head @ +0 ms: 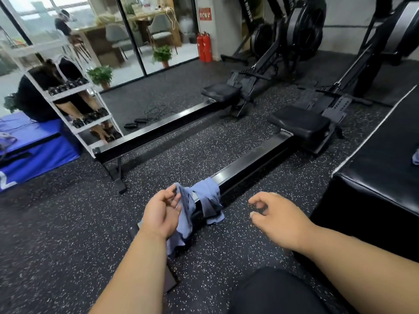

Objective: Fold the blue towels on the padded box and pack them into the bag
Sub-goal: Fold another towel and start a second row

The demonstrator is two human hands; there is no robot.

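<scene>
Speckled black rubber gym flooring [68,223] is stretching under a black rowing-machine rail [249,162] where a crumpled blue cloth towel [207,200] is lying draped, the left hand [162,214] pinching its edge, the right hand [277,217] hovering loosely curled, holding nothing.

We see a pale blue towel [205,200] draped over a glossy black rail [249,164]. Our floor [68,234] is black, speckled with white flecks. The padded box [381,164] is plain black, the mat [38,152] vivid blue, the two fire extinguishers [204,47] red, and the plants [101,74] green in terracotta pots.
</scene>
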